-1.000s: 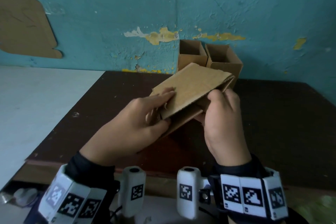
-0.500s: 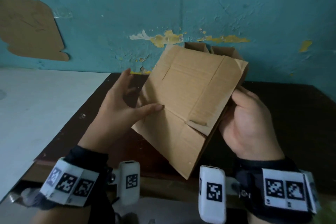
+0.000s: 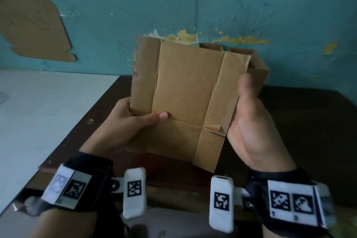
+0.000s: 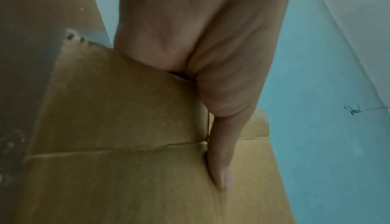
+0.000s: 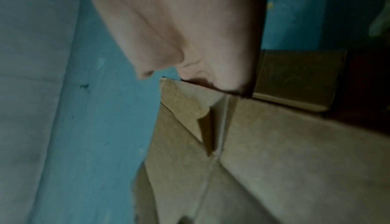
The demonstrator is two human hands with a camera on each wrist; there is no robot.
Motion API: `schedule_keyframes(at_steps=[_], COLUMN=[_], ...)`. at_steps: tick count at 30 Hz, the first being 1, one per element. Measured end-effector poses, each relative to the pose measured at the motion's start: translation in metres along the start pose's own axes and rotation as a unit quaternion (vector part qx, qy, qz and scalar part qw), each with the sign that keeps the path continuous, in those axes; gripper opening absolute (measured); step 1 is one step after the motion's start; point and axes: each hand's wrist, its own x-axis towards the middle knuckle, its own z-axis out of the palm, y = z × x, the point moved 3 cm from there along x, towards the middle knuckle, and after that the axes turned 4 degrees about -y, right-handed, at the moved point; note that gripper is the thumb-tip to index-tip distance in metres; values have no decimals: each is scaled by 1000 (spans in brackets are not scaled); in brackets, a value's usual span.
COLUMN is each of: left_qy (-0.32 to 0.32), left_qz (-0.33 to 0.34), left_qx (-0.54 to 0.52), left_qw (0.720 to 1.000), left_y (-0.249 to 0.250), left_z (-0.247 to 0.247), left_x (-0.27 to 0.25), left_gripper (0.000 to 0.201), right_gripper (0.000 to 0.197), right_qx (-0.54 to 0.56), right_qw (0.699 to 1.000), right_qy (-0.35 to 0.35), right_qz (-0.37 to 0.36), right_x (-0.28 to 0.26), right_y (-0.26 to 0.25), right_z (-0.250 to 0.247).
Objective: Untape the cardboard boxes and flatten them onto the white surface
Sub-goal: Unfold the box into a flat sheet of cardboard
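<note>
Upright, the flattened box (image 3: 185, 98) shows no writing; left hand (image 3: 125, 121) pinches its 9 o'clock edge, right hand (image 3: 249, 121) grasps 3 o'clock edge.

Peeling teal wall (image 3: 193, 2), dark brown table (image 3: 299, 121), tan wall patch (image 3: 32, 27)

Left hand (image 3: 125, 121): raised before the chest, thumb (image 3: 154, 117) laid flat across the near face of the flattened cardboard box (image 3: 183, 92), other fingers hidden behind it; pinching grip.
Right hand (image 3: 249, 121): palm turned leftward, set against the box's right edge, thumb blurred, fingers behind.
Both wrists: dark cuffs with tagged bands.
</note>
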Motion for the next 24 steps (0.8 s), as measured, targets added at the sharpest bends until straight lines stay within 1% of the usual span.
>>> schedule_keyframes(at_steps=[2,3,4,7,9,10,12,13,18,23,24], left_qy=[8,14,17,26,34,38,42,43,33,34,34], left_qz=[-2,-3,-5,-12,-13,-18,-31,-36,-44,-46,-48], left_qx=[-12,-25,-43,-89,-111,-118,-126,-130,-152,-147,-146], left_qw=[1000,1000,999,996,993,992,991,990,987,988,988], left_y=[0,0,1,5,7,7,7,6,5,6,6], left_z=[1,2,3,7,8,7,6,7,11,9,9], left_x=[-1,-2,-3,-6,-6,-6,-5,-5,-7,-8,-8], left_gripper=[42,41,41,36,35,36,36,35,35,35,35], right_gripper=[39,32,30,24,20,22,36,40,52,57,51], right_qx=[-131,-176,-207,-231,-243,-253,-268,-270,-234,-202,-189], right_qw=[991,983,976,968,964,961,957,957,969,975,977], right_qy=[17,18,19,26,25,23,12,8,-29,-73,-88], right_qz=[-20,-45,-64,-99,-107,-106,-109,-110,-75,-47,-43], right_x=[0,0,0,1,2,2,2,2,3,3,2], right_y=[4,6,7,10,9,9,8,8,10,12,12], right_z=[0,1,2,2,1,1,0,0,-5,-10,-11])
